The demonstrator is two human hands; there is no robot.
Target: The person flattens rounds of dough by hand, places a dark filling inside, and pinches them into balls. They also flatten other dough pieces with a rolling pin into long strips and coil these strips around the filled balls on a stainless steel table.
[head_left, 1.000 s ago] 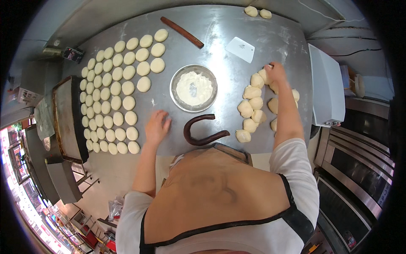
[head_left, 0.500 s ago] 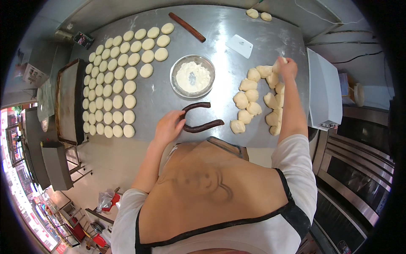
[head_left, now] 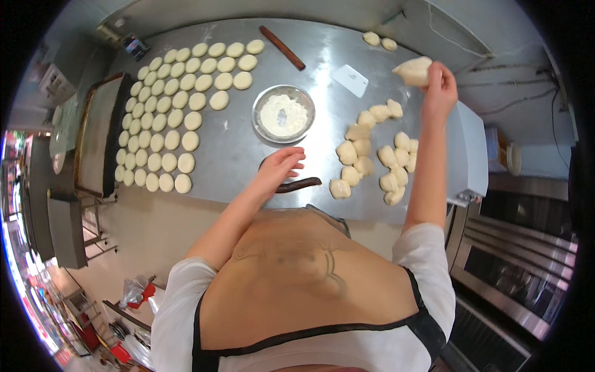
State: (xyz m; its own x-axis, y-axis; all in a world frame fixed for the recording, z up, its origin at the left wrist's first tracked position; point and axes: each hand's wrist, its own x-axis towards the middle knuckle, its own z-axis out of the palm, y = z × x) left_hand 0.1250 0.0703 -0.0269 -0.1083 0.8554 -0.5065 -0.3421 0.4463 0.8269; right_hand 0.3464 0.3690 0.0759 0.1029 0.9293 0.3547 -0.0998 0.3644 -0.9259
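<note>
My right hand [head_left: 440, 93] is raised at the right side of the steel table, gripping a pale dough piece [head_left: 413, 71] that hangs out to the left of the fingers. Below it lie several dough lumps [head_left: 362, 147] in uneven, touching rows. My left hand [head_left: 282, 168] hovers over a dark brown, rope-like strip [head_left: 299, 185] near the front edge. Its fingers stretch rightward with nothing seen in them, and they hide part of the strip. Beyond that hand stands a metal bowl [head_left: 256, 118] holding white flour [head_left: 282, 118].
Rows of flattened dough rounds [head_left: 175, 118] cover the table's left part. Toward the back lie a brown rolling pin [head_left: 282, 48], a white scraper [head_left: 351, 81] and two dough lumps [head_left: 379, 41]. A dark-rimmed baking tray [head_left: 99, 136] stands at the left edge.
My right hand has lifted a dough piece up and away from the lumps. My left hand has come off the brown strip's bend and shifted right, its fingers now extended.
</note>
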